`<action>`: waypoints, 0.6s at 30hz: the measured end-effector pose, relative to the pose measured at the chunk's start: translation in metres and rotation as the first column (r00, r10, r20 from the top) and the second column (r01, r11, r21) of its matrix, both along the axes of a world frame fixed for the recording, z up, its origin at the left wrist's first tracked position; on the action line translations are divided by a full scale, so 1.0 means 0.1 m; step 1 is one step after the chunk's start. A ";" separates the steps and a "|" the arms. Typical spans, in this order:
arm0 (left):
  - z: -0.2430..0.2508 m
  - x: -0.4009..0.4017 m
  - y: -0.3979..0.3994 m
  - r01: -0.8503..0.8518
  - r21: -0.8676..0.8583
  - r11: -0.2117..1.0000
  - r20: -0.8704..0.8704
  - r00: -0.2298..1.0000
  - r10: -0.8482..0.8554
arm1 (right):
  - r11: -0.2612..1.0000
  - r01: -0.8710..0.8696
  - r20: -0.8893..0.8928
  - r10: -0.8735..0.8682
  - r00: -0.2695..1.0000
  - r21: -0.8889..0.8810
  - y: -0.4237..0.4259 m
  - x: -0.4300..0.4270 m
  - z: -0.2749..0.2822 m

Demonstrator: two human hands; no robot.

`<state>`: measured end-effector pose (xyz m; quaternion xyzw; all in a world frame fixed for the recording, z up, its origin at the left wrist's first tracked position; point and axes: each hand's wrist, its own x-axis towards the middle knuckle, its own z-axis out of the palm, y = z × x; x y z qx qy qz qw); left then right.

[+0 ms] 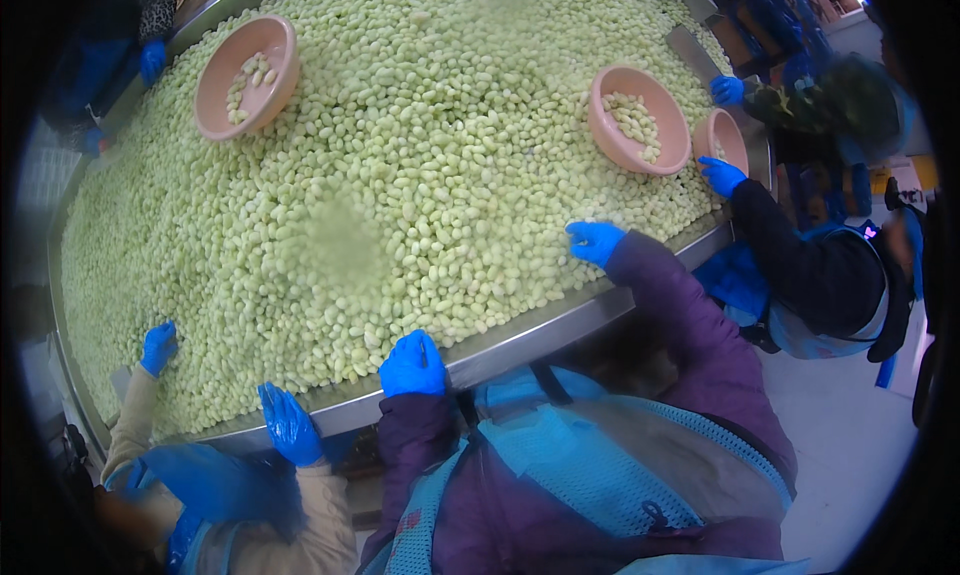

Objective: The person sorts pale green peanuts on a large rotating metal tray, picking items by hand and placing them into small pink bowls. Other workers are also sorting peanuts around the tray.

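A wide metal sorting table (544, 341) is covered with pale green, grape-like oval fruits (450, 222). My left hand (412, 365), in a blue glove, rests at the near metal rim, its fingertips by the closest fruits. Its palm side is hidden, so I cannot see whether anything is in it. Farther right, my right hand (595, 243), gloved in blue too, reaches over the rim. Its bent fingers touch or hover just above the fruits, and what lies under them is hidden.
Pink plastic bowls holding some fruits stand on the layer: one at far left (247, 80), one at right (641, 121) and a smaller one (721, 140). Co-workers' gloved hands are at left (289, 423), right (721, 176) and far right (727, 90). A blurred spot covers the centre-left.
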<state>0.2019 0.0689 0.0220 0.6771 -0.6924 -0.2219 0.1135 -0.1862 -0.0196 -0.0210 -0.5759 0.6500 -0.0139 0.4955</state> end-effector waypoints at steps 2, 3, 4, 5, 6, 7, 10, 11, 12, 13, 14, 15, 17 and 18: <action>0.00 0.01 0.00 0.032 -0.074 0.997 -0.015 0.999 -0.033 | 0.998 -0.007 0.010 0.007 1.000 -0.062 0.11 0.10 -0.08; 0.01 0.01 0.00 0.032 -0.082 0.996 -0.009 0.999 -0.032 | 0.996 0.017 0.000 -0.017 1.000 -0.082 0.14 0.17 -0.10; 0.01 0.01 0.00 0.032 -0.102 0.994 -0.019 0.999 -0.035 | 0.997 0.044 0.103 -0.050 0.993 0.060 0.15 0.23 -0.11; 0.01 0.00 -0.01 0.037 -0.131 0.991 -0.037 0.998 -0.042 | 0.997 0.047 0.090 -0.053 0.995 0.068 0.16 0.31 -0.13; 0.02 0.00 -0.02 0.029 -0.062 0.998 -0.004 1.000 -0.030 | 0.996 0.062 0.081 -0.067 0.994 0.062 0.15 0.40 -0.15; 0.02 -0.01 -0.02 0.018 -0.001 1.000 0.023 1.000 -0.018 | 0.993 0.067 0.047 -0.072 0.996 0.096 0.13 0.48 -0.18; 0.03 -0.01 -0.02 0.002 0.071 0.997 0.046 0.999 -0.005 | 0.990 0.119 -0.025 -0.118 0.993 0.078 0.06 0.65 -0.32; 0.03 -0.02 -0.02 -0.002 0.075 0.997 0.043 0.999 -0.002 | 0.980 0.148 -0.022 -0.146 0.989 0.130 0.04 0.67 -0.39; 0.03 -0.01 -0.01 0.008 0.068 0.998 0.049 0.999 -0.011 | 0.972 0.181 0.004 -0.184 0.983 0.148 0.01 0.71 -0.46; 0.03 -0.01 -0.01 0.016 0.060 0.998 0.057 0.998 -0.019 | 0.961 0.219 0.043 -0.229 0.972 0.169 -0.01 0.73 -0.54; 0.02 -0.01 -0.01 0.026 0.042 0.999 0.056 0.998 -0.028 | 0.943 0.288 0.058 -0.300 0.952 0.166 -0.03 0.74 -0.61; 0.02 -0.01 -0.01 0.023 0.041 0.999 0.052 0.998 -0.025 | 0.906 0.369 0.153 -0.403 0.902 0.209 -0.04 0.76 -0.67; 0.01 0.00 0.00 0.024 0.002 1.000 0.024 0.999 -0.024 | 0.763 0.532 0.258 -0.633 0.730 0.367 -0.10 0.85 -0.77; 0.00 -0.01 0.00 0.023 0.017 1.000 0.043 0.999 -0.024 | 0.738 0.491 0.336 -0.659 0.673 0.464 -0.12 0.88 -0.77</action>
